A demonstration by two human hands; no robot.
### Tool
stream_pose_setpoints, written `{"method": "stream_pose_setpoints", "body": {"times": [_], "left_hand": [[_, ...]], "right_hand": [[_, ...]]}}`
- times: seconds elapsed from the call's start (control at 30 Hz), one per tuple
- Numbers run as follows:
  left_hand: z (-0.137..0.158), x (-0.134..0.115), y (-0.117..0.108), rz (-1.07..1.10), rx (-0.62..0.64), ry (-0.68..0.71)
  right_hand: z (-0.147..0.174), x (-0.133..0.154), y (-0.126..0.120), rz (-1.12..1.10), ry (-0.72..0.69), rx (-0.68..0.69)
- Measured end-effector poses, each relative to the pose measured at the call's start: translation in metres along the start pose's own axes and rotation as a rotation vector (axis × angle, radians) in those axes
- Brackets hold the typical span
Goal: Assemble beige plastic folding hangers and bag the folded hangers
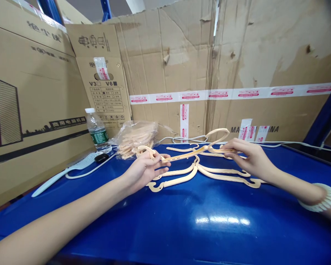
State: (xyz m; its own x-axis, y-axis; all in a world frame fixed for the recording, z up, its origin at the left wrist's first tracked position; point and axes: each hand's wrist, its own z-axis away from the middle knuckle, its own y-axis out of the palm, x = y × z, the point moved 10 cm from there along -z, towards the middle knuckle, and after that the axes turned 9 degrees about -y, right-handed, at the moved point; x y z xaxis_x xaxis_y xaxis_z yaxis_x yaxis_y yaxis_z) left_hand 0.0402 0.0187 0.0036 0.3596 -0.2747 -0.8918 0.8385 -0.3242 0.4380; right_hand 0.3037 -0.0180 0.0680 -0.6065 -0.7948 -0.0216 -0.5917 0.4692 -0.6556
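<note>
Between my two hands a beige plastic clothes hanger [186, 154] is held up above the table, its looped hook tilted up and to the right. My left hand [145, 167] is closed on the hanger's left end, thumb and fingers pinching it. At the other arm, my right hand [246, 156] grips with fingers and thumb together. Under the held hanger, more beige hangers [179, 180] lie on the blue tabletop [165, 221], their arms spread left and right. Part of the right arm of the held hanger is hidden by my fingers.
A clear plastic bag of beige parts [135, 138] lies at the back left. Beside it are a water bottle [98, 130], a pale mesh-headed paddle [79, 163] and a small black object [101, 158]. White cables [276, 144] run along the cardboard wall [165, 66]. A dark flat device [314, 152] lies right.
</note>
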Motion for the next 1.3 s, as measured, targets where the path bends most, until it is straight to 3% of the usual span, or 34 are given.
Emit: {"method": "stream_pose_setpoints", "body": {"times": [0.33,0.63,1.0,1.17,1.3], "left_hand": [[0.0,-0.001,0.004,0.016,0.003,0.031],[0.002,0.002,-0.009,-0.07,-0.15,0.054],[0.007,-0.007,-0.022,-0.102,-0.31,0.124],[0.008,-0.012,-0.028,-0.086,-0.346,0.188],[0.011,-0.013,-0.019,-0.065,-0.282,0.212]], "right_hand": [[-0.001,0.003,-0.003,0.012,-0.011,-0.026],[-0.002,0.021,-0.007,0.04,-0.085,-0.08],[0.001,0.032,-0.003,0.017,-0.121,-0.032],[-0.001,0.033,-0.001,-0.019,-0.072,-0.001],[-0.001,0.018,0.002,-0.042,0.067,0.041]]}}
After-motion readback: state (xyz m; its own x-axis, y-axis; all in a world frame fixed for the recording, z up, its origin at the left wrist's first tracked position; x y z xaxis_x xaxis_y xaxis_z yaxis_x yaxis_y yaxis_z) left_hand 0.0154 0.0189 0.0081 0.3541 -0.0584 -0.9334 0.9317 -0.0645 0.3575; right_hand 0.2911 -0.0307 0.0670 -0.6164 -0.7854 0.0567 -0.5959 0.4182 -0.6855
